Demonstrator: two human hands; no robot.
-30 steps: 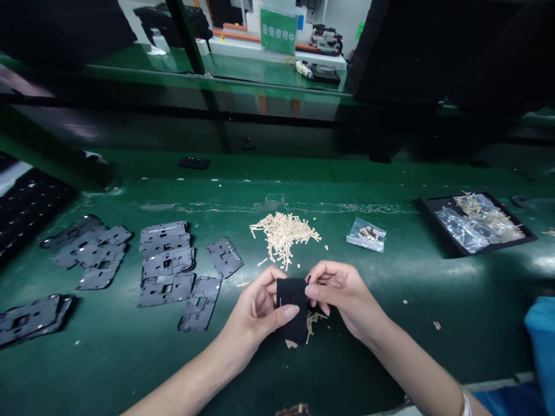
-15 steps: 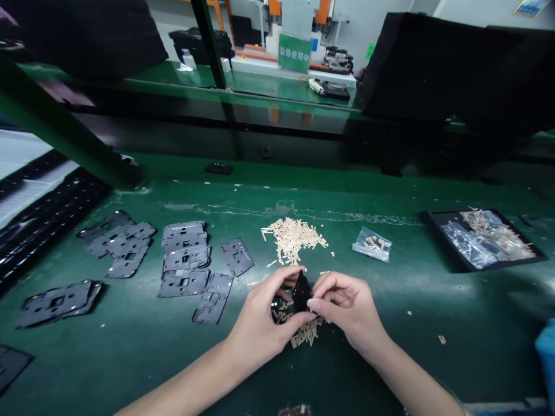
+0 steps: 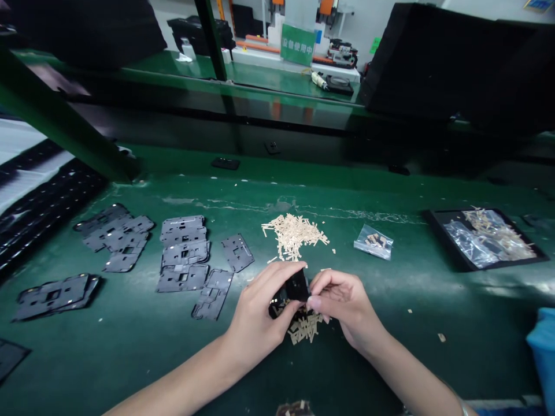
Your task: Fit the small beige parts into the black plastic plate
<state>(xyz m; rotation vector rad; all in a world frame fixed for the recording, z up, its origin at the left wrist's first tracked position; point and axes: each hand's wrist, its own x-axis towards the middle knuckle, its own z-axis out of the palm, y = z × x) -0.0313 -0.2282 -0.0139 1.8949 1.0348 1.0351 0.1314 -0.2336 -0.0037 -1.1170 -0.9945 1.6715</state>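
Note:
My left hand [image 3: 260, 315] is closed around a black plastic plate [image 3: 297, 286], held tilted upright between thumb and fingers. At the plate's right edge, my right hand [image 3: 340, 300] has its thumb and forefinger pinched together; whatever is between them is too small to make out. Under the hands lies a heap of small beige strips [image 3: 306, 328], partly hidden by them. Another dark part [image 3: 277, 306] shows inside the curve of my left hand. A larger pile of beige strips [image 3: 292, 232] lies just beyond.
Left on the green table stand groups of black plates [image 3: 184, 252], with more plates [image 3: 54, 297] farther left. To the right are a clear bag of strips [image 3: 373, 242] and a black tray [image 3: 459, 254] holding bags. A blue object [image 3: 544, 344] sits at the right edge.
The black plate has turned so that more of its flat face shows. My left fingers have closed further over its top, while my right fingertips stay at its right edge.

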